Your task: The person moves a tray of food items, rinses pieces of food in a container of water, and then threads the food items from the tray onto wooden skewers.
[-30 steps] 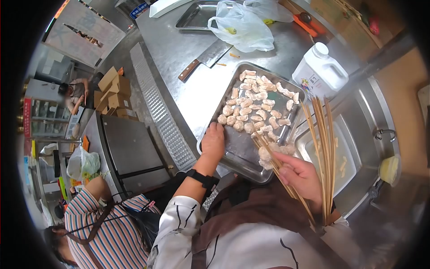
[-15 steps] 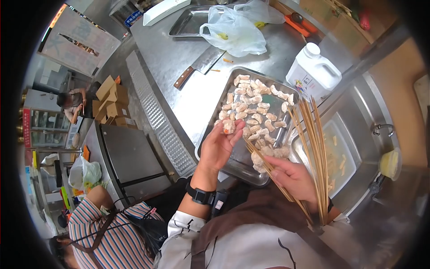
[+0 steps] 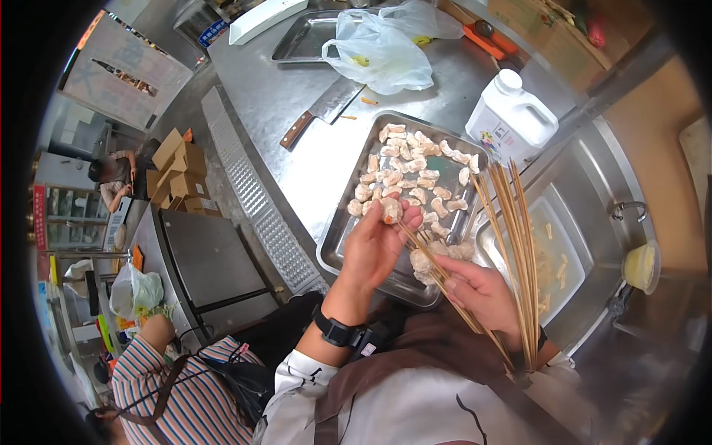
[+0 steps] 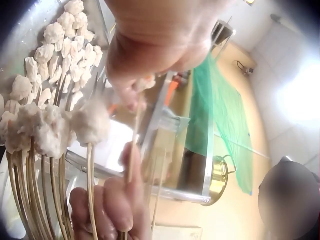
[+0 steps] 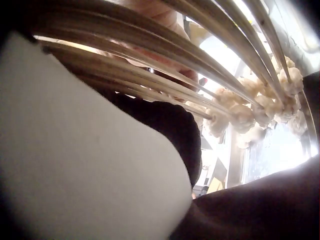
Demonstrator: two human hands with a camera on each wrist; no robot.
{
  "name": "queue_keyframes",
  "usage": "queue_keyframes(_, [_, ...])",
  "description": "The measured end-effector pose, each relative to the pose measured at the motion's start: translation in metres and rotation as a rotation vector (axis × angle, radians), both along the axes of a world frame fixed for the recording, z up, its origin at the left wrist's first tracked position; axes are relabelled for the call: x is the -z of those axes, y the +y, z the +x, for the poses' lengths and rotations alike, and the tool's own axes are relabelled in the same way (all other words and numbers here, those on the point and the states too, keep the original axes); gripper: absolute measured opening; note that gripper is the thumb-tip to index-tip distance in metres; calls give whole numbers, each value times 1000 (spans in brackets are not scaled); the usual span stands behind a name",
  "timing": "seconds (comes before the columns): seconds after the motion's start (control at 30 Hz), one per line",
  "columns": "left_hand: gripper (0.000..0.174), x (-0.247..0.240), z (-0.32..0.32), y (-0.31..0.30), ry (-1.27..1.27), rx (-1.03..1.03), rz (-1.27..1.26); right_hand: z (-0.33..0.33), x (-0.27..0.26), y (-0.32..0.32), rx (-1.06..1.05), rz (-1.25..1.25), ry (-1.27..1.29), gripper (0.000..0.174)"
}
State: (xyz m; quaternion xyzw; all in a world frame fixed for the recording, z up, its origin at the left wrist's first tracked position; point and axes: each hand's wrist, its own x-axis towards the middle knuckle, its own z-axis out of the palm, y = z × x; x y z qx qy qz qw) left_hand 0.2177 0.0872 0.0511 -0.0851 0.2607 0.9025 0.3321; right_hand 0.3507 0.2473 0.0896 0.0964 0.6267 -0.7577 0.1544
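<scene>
My left hand [image 3: 368, 248] pinches a pale, coated ball [image 3: 391, 211] with an orange spot, over the tray. My right hand [image 3: 483, 295] grips several thin wooden skewers [image 3: 466, 311]; their far ends carry pale balls [image 4: 91, 122]. One skewer [image 4: 133, 155] points up from the right fingers to the ball in the left fingertips, its tip right at the ball. A second bundle of skewers [image 3: 525, 274] fans upward past the right hand. The metal tray [image 3: 335, 239] holds many whitish, floury pieces [image 3: 404, 165], grouped toward its far side.
A cleaver [image 3: 330, 104] lies beyond the tray, near a plastic bag [image 3: 386, 55]. A white jug [image 3: 510, 119] stands at the tray's far right. A sink [image 3: 586, 178] on the right holds a basin [image 3: 577, 285] with pale bits. Another person [image 3: 174, 386] is at the lower left.
My left hand has lifted from the tray with a ball and moved right to the skewer tip. The right hand keeps its hold on the skewers. The head view has shifted slightly.
</scene>
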Motion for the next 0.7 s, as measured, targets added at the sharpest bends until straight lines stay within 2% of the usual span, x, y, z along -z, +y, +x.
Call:
queue_keyframes(0.23, [25, 5, 9, 14, 97, -91, -34, 0, 6, -3, 63, -119, -75, 39])
queue_keyframes(0.7, [24, -12, 26, 22, 105, 45, -17, -2, 7, 0, 93, -208, -28, 37])
